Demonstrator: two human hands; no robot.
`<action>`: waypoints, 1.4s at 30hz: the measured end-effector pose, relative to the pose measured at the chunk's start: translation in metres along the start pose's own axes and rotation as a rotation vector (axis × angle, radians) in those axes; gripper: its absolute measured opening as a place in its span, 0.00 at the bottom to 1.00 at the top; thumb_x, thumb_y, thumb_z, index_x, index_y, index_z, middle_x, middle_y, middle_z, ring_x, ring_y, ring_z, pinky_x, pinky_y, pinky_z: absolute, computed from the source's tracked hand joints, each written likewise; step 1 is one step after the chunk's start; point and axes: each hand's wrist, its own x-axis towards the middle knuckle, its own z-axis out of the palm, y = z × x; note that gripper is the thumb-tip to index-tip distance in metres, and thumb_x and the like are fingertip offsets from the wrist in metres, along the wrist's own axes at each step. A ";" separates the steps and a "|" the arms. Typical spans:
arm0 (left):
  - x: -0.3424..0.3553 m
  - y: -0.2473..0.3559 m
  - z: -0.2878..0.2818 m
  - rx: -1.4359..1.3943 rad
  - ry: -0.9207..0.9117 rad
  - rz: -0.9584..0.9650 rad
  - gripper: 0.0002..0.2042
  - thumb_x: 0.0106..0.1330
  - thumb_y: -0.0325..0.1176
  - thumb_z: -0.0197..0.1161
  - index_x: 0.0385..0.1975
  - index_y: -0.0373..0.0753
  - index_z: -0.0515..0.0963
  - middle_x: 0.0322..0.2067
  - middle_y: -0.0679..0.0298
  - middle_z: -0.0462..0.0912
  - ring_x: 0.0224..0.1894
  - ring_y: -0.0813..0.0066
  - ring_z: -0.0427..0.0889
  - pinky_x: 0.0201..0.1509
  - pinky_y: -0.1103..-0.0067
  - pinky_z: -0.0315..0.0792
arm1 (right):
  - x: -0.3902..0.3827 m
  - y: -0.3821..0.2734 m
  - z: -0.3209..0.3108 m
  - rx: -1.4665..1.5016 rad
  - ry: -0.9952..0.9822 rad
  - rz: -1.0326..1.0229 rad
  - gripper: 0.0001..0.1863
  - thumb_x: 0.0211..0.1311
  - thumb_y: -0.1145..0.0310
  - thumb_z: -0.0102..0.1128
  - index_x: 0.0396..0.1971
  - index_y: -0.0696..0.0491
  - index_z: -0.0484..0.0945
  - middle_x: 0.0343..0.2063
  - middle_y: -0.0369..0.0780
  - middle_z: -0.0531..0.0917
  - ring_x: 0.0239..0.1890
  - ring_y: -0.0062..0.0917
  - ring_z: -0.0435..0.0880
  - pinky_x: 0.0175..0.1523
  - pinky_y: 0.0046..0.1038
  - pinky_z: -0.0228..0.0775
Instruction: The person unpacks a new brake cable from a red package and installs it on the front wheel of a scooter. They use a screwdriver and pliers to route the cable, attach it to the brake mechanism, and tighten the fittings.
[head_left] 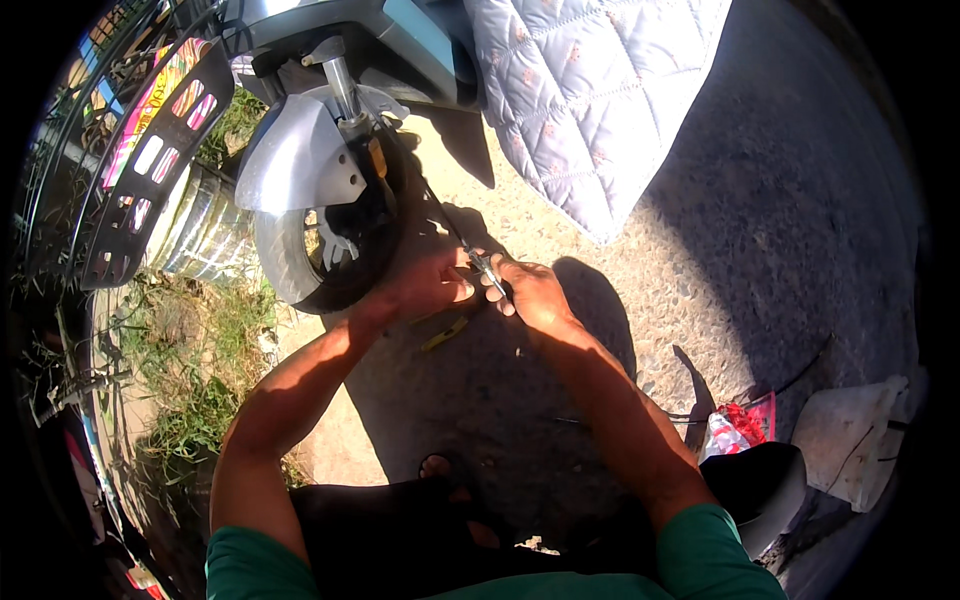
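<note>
A thin black cable [437, 203] runs down from beside the scooter's front wheel [290, 262] to my hands. My right hand [536, 292] is closed around a slim silver metal fitting [488, 272] at the cable's lower end. Right beside it, my left hand [425, 284] has its fingers curled, and the thumb and forefinger seem to pinch the cable just above the fitting. Shadow hides part of that grip. A silver mudguard [300, 160] covers the top of the wheel. Below my left hand lies a small yellow object [444, 335] on the ground.
A quilted pale cover [600, 100] drapes down at the top right. To the left are a black rack [150, 165], a wrapped roundish bundle [200, 228] and grass [205, 345]. A whitish container [850, 440] and a red-and-white packet [738, 428] stand at lower right.
</note>
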 end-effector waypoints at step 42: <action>-0.007 0.069 0.010 0.055 0.429 -0.127 0.10 0.68 0.35 0.61 0.30 0.33 0.78 0.21 0.68 0.77 0.22 0.84 0.73 0.27 0.82 0.68 | 0.002 0.024 0.002 -0.103 0.156 -0.231 0.14 0.65 0.61 0.62 0.29 0.57 0.82 0.20 0.33 0.80 0.21 0.13 0.70 0.29 0.20 0.62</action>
